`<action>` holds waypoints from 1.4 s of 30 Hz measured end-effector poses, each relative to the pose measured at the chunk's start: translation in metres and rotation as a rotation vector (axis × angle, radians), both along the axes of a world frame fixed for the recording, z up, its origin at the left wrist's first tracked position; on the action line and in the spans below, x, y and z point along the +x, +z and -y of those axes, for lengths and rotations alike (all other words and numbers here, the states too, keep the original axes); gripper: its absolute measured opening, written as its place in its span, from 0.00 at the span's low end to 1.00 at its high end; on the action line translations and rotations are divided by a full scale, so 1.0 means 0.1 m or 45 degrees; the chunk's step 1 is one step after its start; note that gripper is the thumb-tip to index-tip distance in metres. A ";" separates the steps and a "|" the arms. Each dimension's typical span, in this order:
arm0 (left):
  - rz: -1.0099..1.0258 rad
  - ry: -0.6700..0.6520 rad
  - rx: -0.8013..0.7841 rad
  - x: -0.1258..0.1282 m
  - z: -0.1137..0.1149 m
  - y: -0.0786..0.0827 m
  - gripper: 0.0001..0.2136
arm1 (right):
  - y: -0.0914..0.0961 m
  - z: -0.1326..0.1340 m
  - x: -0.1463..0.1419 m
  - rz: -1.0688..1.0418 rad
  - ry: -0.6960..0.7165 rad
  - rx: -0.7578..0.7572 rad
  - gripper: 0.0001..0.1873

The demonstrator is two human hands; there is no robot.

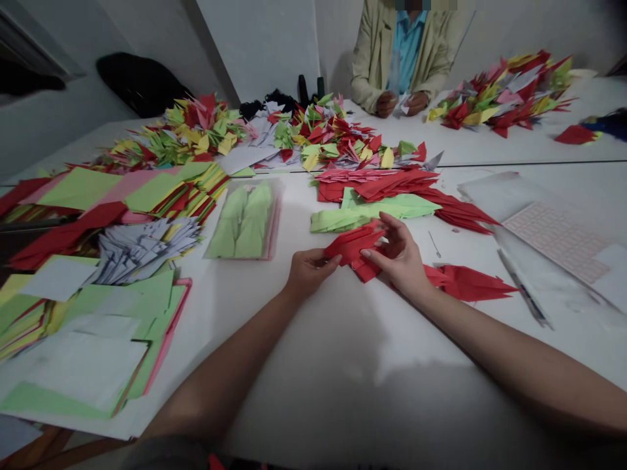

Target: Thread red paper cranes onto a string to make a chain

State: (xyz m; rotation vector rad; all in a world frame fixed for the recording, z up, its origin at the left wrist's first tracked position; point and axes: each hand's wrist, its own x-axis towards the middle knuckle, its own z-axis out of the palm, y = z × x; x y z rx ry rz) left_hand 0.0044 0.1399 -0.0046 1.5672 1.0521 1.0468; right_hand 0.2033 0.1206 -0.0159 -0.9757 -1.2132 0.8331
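Observation:
Between my two hands is a folded red paper piece (pixel 353 244), held a little above the white table. My left hand (pixel 312 269) pinches its left end between thumb and fingers. On its right end, my right hand (pixel 402 258) grips with the thumb in front and the fingers behind. Just beyond lies a stack of folded green paper pieces (pixel 375 213), with folded red paper pieces (pixel 399 185) behind it. More folded red paper (pixel 475 283) rests to the right of my right wrist, partly hidden by it.
Paper stacks (pixel 105 365) and folded white papers (pixel 147 245) cover the left side. A clear packet of green pieces (pixel 243 222) lies left of centre. A pen (pixel 526 290) and plastic sheet are at right. Across the table sits a person (pixel 406 59) between colourful folded-paper heaps (pixel 509 94).

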 end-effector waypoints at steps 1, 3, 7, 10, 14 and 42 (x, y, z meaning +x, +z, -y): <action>0.004 -0.003 -0.003 0.00 0.00 0.00 0.12 | 0.01 0.01 0.00 -0.012 0.049 -0.026 0.40; 0.008 -0.005 0.001 0.01 -0.01 0.00 0.13 | 0.02 0.04 -0.01 0.009 0.151 -0.100 0.39; 0.025 -0.001 -0.046 0.00 -0.01 0.00 0.13 | 0.05 0.12 -0.03 0.067 0.200 -0.188 0.35; 0.063 -0.022 -0.117 -0.02 -0.01 0.00 0.12 | 0.07 0.14 -0.05 0.067 0.170 -0.225 0.19; 0.171 -0.094 -0.206 -0.04 0.00 0.03 0.11 | 0.10 0.14 -0.04 -0.002 0.187 -0.259 0.15; -0.076 0.069 0.510 -0.04 0.03 -0.05 0.08 | 0.16 0.12 0.05 0.607 -0.375 0.541 0.16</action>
